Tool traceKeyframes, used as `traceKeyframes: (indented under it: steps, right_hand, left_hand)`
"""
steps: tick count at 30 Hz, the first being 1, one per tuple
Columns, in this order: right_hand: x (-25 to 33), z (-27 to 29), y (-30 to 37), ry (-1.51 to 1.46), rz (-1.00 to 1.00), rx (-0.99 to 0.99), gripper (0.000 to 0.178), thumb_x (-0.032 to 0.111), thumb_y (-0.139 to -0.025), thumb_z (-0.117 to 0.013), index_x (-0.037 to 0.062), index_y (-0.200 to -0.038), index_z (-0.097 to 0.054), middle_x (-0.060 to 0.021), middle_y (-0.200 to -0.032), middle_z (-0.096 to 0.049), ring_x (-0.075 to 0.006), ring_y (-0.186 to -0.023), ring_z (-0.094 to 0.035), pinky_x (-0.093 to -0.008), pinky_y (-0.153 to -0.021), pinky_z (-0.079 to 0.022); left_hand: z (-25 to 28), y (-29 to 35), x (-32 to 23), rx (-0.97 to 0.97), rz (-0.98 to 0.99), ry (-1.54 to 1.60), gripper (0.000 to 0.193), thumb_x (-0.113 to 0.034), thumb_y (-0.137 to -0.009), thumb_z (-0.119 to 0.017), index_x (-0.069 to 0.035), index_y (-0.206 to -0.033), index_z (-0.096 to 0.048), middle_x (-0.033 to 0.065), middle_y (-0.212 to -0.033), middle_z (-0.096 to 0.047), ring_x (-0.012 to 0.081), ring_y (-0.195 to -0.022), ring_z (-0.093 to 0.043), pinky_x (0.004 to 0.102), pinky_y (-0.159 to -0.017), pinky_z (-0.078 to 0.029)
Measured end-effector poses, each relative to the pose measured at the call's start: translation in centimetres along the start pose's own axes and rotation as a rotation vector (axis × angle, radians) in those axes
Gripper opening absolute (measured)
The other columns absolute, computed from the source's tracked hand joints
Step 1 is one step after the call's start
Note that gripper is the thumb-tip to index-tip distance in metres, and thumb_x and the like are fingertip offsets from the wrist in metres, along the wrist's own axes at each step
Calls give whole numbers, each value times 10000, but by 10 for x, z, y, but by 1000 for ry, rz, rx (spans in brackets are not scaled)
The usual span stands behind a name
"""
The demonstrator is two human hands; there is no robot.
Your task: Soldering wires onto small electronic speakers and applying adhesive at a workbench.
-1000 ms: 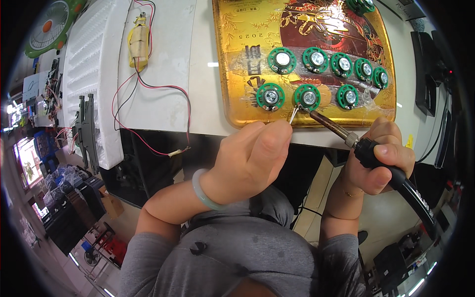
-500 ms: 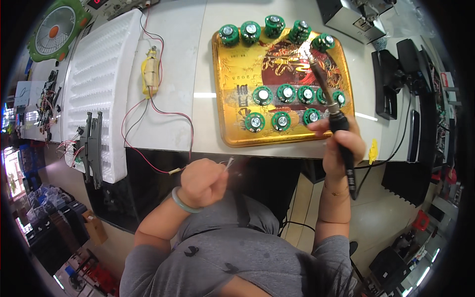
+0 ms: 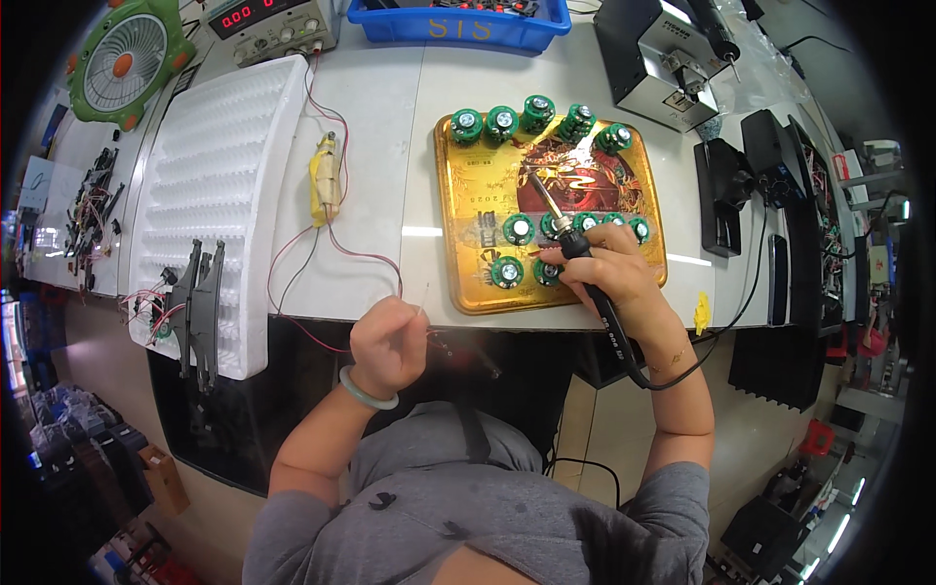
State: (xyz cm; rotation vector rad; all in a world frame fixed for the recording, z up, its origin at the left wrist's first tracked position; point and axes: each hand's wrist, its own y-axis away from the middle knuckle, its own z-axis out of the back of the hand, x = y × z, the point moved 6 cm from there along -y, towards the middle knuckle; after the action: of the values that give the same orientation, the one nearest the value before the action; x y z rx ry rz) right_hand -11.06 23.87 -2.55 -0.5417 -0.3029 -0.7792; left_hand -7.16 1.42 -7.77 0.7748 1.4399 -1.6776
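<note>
My right hand (image 3: 624, 283) grips a black-handled soldering iron (image 3: 571, 240), its metal tip slanting up and left over a gold tray (image 3: 463, 294). Round green circuit-board parts (image 3: 506, 272) with silvery centres lie on that tray in rows, and taller green ones (image 3: 538, 114) line its far edge. The fingers of my right hand hide some of the near ones; whether they touch one I cannot tell. Left of the tray, at the table's front edge, my left hand (image 3: 390, 341) is closed with a thin wire (image 3: 426, 294) sticking up from its fingers. Loose wire ends show beside it.
White foam tray (image 3: 219, 195) at left carries dark plastic strips (image 3: 200, 302) with wires. Beside it lies a yellow-taped bundle (image 3: 325, 180) with red and black leads. A power supply (image 3: 278, 24), blue bin (image 3: 458, 27) and grey metal box (image 3: 648, 63) stand at the back.
My right hand has swung the soldering iron leftward, and its tip now lies further left over the tray. My left hand is turned more upright. The view has shifted, showing more of the table's back.
</note>
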Motion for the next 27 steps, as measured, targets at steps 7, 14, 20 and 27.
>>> traceKeyframes:
  steps: [7, 14, 20, 27]
  right_hand:
    - [5, 3, 1, 57, 89, -71, 177, 83, -619, -608, 126, -787, -571, 15, -606, -476, -184, -772, -474, -302, -644, -351]
    - [4, 1, 17, 103, 136, -167, 251, 82, -579, -607, 134, -820, -556, 26, -687, -554, -199, -793, -484, -303, -669, -357]
    - [-24, 52, 7, 154, 41, -338, 434, -58, -569, -676, 121, -855, -402, -55, -840, -657, -184, -680, -482, -279, -643, -409]
    - [-102, 83, 2, 294, -132, -357, 291, -13, -598, -663, 86, -856, -571, -50, -725, -519, -208, -669, -495, -301, -598, -410]
  left_hand:
    - [2, 2, -2, -64, -74, 59, 77, 79, -737, -510, 21, -717, -463, 110, -572, -492, 212, -467, -445, 277, -441, -353]
    - [-1, -1, -4, 23, -78, -30, 70, 75, -733, -507, 23, -720, -461, 114, -570, -500, 224, -466, -461, 274, -439, -364]
    - [-1, -1, -2, -14, -83, -13, 76, 69, -735, -511, 19, -717, -457, 108, -566, -504, 212, -467, -467, 265, -444, -372]
    - [0, 3, 0, -16, -77, -20, 85, 74, -732, -513, 13, -733, -455, 100, -566, -504, 196, -471, -472, 251, -448, -377]
